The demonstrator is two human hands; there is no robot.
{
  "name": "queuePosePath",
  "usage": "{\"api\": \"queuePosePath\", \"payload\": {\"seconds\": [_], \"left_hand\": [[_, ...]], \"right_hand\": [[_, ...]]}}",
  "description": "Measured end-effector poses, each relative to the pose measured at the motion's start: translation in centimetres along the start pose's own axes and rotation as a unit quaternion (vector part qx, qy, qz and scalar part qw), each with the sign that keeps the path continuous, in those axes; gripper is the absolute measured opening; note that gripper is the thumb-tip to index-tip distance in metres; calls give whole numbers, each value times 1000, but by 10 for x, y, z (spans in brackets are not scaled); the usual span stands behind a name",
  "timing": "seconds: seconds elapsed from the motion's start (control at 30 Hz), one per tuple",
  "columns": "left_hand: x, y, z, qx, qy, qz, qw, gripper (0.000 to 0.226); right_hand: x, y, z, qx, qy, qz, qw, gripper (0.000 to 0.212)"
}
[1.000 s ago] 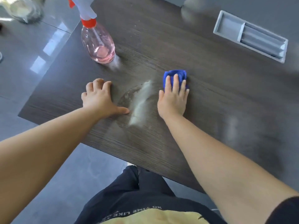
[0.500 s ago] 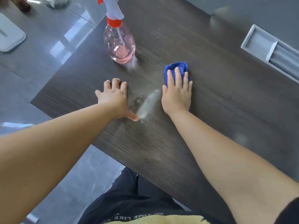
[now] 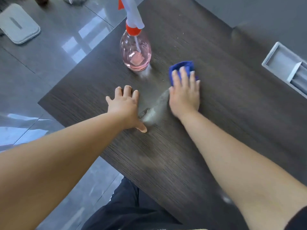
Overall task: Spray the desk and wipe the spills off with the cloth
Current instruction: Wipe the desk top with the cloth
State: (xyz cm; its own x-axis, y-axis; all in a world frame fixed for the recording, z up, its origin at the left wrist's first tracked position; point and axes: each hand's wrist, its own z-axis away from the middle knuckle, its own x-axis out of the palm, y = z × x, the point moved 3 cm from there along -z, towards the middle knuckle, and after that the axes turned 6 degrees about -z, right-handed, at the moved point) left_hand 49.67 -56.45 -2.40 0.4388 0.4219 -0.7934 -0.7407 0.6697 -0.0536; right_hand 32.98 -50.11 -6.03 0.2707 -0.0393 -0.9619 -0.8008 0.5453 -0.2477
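The cloth (image 3: 181, 67) is bright blue, the spray bottle (image 3: 135, 52) clear with pink liquid, a red collar and white head, the desk (image 3: 216, 105) dark brown woodgrain, the floor (image 3: 49, 52) glossy grey tile.

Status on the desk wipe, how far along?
Done: spraying looks finished. The spray bottle stands unheld on the desk, and a pale wet streak shows.
In hand: the right hand presses the blue cloth flat beside the streak, while the left hand rests flat on the desk.
Left: the streak between the hands is not yet wiped.
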Motion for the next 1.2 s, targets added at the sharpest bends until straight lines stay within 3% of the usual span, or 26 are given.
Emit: {"api": "queuePosePath", "payload": {"seconds": [0.07, 0.13, 0.2, 0.33, 0.4, 0.47, 0.57, 0.6, 0.67, 0.73, 0.9, 1.03, 1.2], "left_hand": [[-1, 3, -1, 1, -7, -5, 1000, 125], [-7, 6, -2, -8, -15, -2, 1000, 118], [-16, 10, -4, -25, -14, 17, 999, 112], [-28, 15, -18, -37, 13, 43, 998, 120], [-25, 16, -21, -40, -3, 45, 998, 127], [-21, 16, -23, -39, -8, 34, 999, 131], [-21, 17, -24, -40, -12, 40, 998, 132], [-22, 17, -25, -43, -15, 42, 998, 132], [-24, 20, -27, -46, -25, 40, 998, 129], [-25, 22, -27, -50, -33, 37, 998, 126], [-21, 21, -29, -57, -33, 49, 997, 123], [-22, 22, -30, -64, -37, 50, 996, 121], [-25, 24, -30, -71, -36, 50, 996, 111]], "right_hand": [[4, 1, 35, -191, -35, 22, 981, 52], [-4, 31, 45, -291, -81, 25, 953, 50], [-15, 65, 24, -260, -72, 29, 963, 50], [-26, 81, -44, 37, -11, -20, 999, 51], [-21, 58, -50, 107, 18, -14, 994, 54], [-11, 36, -39, 35, -3, -2, 999, 54], [-11, 40, -12, -203, -68, 11, 977, 53], [-16, 51, -20, -242, -80, 9, 967, 52], [-26, 73, -51, -215, -74, -2, 974, 47], [-32, 81, -96, -111, -52, -13, 992, 48], [-40, 54, -191, 27, -7, -17, 999, 50], [-35, 25, -220, 12, -12, 5, 1000, 50], [-23, 7, -182, -130, -54, 48, 989, 51]]}}
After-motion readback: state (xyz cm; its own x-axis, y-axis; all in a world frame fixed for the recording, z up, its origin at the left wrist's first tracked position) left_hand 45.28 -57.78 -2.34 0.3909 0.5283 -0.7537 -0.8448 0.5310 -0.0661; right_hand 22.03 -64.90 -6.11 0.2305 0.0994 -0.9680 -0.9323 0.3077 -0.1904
